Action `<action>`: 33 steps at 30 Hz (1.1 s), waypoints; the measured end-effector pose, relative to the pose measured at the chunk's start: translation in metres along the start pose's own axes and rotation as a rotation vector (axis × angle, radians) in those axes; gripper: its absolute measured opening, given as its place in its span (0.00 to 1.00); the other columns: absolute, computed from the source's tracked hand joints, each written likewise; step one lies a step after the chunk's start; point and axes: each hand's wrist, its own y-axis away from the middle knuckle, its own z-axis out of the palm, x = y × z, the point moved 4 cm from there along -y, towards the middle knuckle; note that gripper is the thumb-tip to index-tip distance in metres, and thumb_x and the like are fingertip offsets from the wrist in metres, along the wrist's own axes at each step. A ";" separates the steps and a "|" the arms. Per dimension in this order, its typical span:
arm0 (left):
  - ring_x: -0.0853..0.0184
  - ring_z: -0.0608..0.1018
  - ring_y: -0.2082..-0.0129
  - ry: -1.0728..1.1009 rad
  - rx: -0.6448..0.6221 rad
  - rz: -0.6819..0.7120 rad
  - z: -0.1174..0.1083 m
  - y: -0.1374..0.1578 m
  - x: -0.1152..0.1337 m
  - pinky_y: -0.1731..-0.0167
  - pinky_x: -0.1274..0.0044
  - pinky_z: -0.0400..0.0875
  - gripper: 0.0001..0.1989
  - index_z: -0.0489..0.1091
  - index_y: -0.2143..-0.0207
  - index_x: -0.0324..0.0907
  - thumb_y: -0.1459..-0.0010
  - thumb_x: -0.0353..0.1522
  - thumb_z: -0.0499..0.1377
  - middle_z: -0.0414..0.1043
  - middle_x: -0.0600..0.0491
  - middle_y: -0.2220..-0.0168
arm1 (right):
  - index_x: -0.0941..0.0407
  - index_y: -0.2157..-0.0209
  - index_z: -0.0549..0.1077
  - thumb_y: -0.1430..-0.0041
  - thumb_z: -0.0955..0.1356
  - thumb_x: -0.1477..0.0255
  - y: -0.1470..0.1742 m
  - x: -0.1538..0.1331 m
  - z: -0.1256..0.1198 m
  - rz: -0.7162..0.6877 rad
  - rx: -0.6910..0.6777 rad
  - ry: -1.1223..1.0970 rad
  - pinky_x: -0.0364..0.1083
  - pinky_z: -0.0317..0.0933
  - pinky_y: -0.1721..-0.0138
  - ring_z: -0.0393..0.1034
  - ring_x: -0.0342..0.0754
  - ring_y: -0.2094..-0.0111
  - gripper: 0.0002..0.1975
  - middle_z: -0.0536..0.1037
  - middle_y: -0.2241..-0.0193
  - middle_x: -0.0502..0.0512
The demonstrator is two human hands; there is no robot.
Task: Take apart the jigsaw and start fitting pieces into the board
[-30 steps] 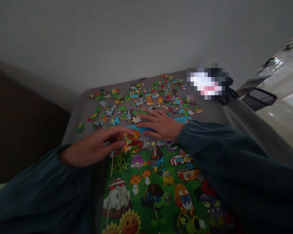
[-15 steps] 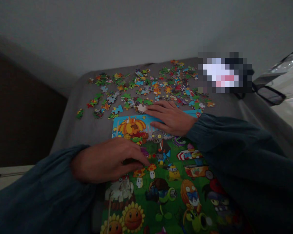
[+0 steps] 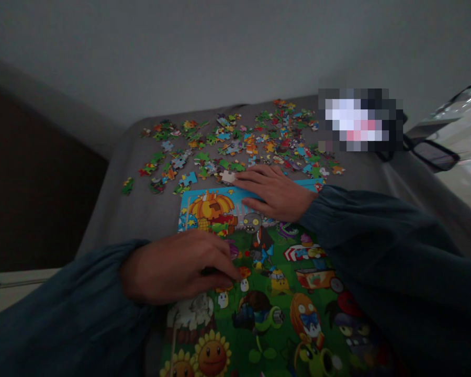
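Right hand (image 3: pixel 277 192) lay flat, grip released, fingertips touching the pale loose piece (image 3: pixel 228 177) just beyond the puzzle (image 3: pixel 259 293); left hand (image 3: pixel 180 267), grip unclear, was farther.

Assembled puzzle (image 3: pixel 267 293): near end cut off by the bottom edge; left margin hidden beneath the left hand (image 3: pixel 176 267), upper right corner beneath the right hand (image 3: pixel 277 191). Pixelated object (image 3: pixel 359 120) beyond the puzzle's far right corner: unidentifiable. Loose pieces (image 3: pixel 235 141) past the puzzle's far edge: motifs too small to be read.
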 end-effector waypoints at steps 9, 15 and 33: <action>0.69 0.76 0.61 -0.069 0.004 -0.071 0.007 -0.001 -0.006 0.64 0.79 0.67 0.05 0.79 0.63 0.51 0.39 0.33 0.62 0.74 0.56 0.59 | 0.58 0.37 0.64 0.30 0.58 0.61 0.000 0.000 -0.001 0.007 -0.018 -0.001 0.62 0.50 0.41 0.55 0.60 0.40 0.25 0.67 0.38 0.61; 0.69 0.75 0.67 -0.051 -0.001 -0.164 0.008 -0.003 -0.009 0.70 0.78 0.61 0.02 0.74 0.63 0.47 0.41 0.33 0.63 0.74 0.58 0.65 | 0.57 0.38 0.65 0.30 0.58 0.61 0.000 0.000 -0.001 -0.006 -0.007 0.004 0.61 0.51 0.42 0.56 0.60 0.41 0.25 0.68 0.39 0.60; 0.71 0.68 0.73 -0.030 0.034 -0.285 0.009 -0.004 -0.008 0.73 0.77 0.54 0.06 0.70 0.69 0.44 0.45 0.30 0.66 0.69 0.60 0.71 | 0.56 0.37 0.63 0.30 0.58 0.60 0.000 -0.001 -0.001 0.012 -0.020 0.020 0.62 0.52 0.42 0.55 0.60 0.40 0.25 0.67 0.38 0.60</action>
